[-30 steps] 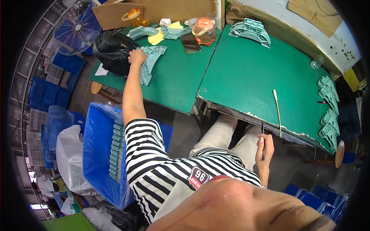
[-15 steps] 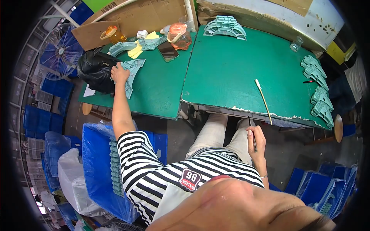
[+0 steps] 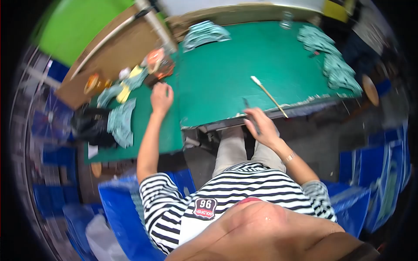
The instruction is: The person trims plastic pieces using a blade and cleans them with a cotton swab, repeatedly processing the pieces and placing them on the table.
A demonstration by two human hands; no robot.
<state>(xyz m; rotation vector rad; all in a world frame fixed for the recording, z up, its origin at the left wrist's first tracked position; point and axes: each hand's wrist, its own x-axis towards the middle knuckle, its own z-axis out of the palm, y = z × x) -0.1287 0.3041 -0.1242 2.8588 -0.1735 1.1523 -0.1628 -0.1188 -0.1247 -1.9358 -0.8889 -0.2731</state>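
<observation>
My left hand (image 3: 161, 100) is over the left part of the green table, just below the dark phone (image 3: 152, 80). Its fingers are loosely bent, the thumb stands apart, and nothing shows in them; motion blurs the hand. My right hand (image 3: 264, 127) is closed around a thin dark pen-like tool (image 3: 252, 116) at the table's front edge. A stick with a white tip (image 3: 268, 95) lies on the table beyond it. A pale green curved plastic part (image 3: 121, 123) rests against a black bag (image 3: 92, 125) on the left.
More curved green parts (image 3: 206, 35) stand at the back, with several stacked along the right edge (image 3: 333, 61). An orange-lidded jug (image 3: 160, 63), a yellow cloth (image 3: 124, 92) and a glass (image 3: 286, 20) are on the table. Blue crates (image 3: 117, 204) flank me. A fan (image 3: 50, 115) stands left.
My left hand has left the curved green part by the bag and moved right, near the phone. My right hand has risen to the table edge with the tool. The view has turned.
</observation>
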